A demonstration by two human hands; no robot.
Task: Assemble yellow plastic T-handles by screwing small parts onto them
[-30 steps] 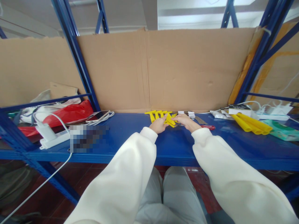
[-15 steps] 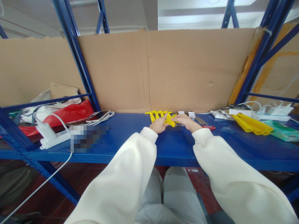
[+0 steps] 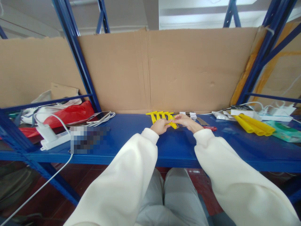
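Observation:
Several yellow T-shaped pieces point(image 3: 153, 118) lie in a row on the blue shelf point(image 3: 131, 138), near the cardboard back. My left hand point(image 3: 160, 126) is at the front of the row, its fingers closed and pointing right. My right hand point(image 3: 187, 122) reaches in from the other side, fingers closed, and the fingertips of both hands meet over the rightmost yellow piece point(image 3: 173, 125). What is between the fingertips is too small to make out. Behind my right hand lie white-and-black clips point(image 3: 192, 116). A red-handled tool point(image 3: 210, 128) rests right of it.
On the left are a power strip point(image 3: 56, 140), a phone point(image 3: 98, 117) with a white cable and a red bag point(image 3: 72, 113). Yellow rolls point(image 3: 254, 125), a green packet point(image 3: 287, 131) and another power strip point(image 3: 275, 118) lie at right. Blue posts stand on both sides.
The fingertips of my two hands have come together; before, a gap with yellow showed between them. My left fingers have lowered and stretched slightly right. The other objects look unmoved.

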